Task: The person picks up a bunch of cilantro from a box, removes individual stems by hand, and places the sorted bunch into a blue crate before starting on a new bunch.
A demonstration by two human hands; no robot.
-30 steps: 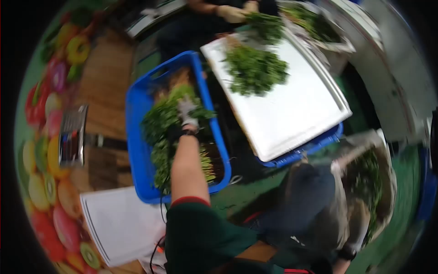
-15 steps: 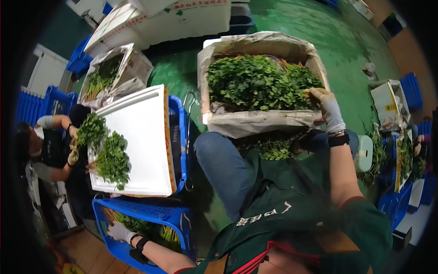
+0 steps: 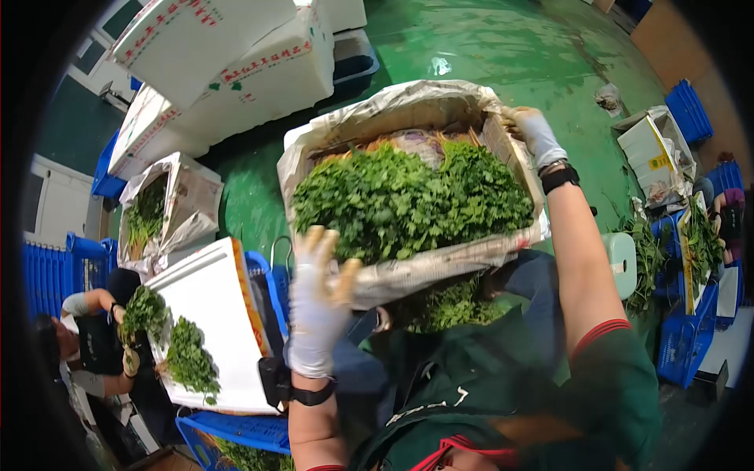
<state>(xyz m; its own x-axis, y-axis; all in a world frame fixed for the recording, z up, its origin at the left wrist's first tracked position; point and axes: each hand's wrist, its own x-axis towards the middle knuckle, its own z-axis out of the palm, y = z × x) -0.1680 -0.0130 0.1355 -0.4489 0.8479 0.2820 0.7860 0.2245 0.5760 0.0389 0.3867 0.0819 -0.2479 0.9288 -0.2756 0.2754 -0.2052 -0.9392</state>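
Note:
In front of my knees, a paper-lined foam box [image 3: 420, 276] holds leafy green herb bunches [image 3: 408, 196] that look like coriander, stems toward the far side. My left hand [image 3: 314, 302], in a whitish glove with yellowish fingertips, hovers by the box's near left corner. Its fingers are spread, slightly blurred, with nothing in them. My right hand [image 3: 536, 135], gloved alike, is at the far right corner, fingers curled over the papered rim.
To the left, a white foam lid [image 3: 212, 290] bears a herb bunch [image 3: 188, 361]; a blue crate [image 3: 243, 432] is below it. A co-worker [image 3: 86, 345] handles greens at far left. Large foam boxes [image 3: 259, 78] stand behind. A pale green stool [image 3: 620, 265] is at right.
My left hand has left the blue crate and come over to the foam box. My right hand has moved from the greens to the box's far right corner. The view has turned.

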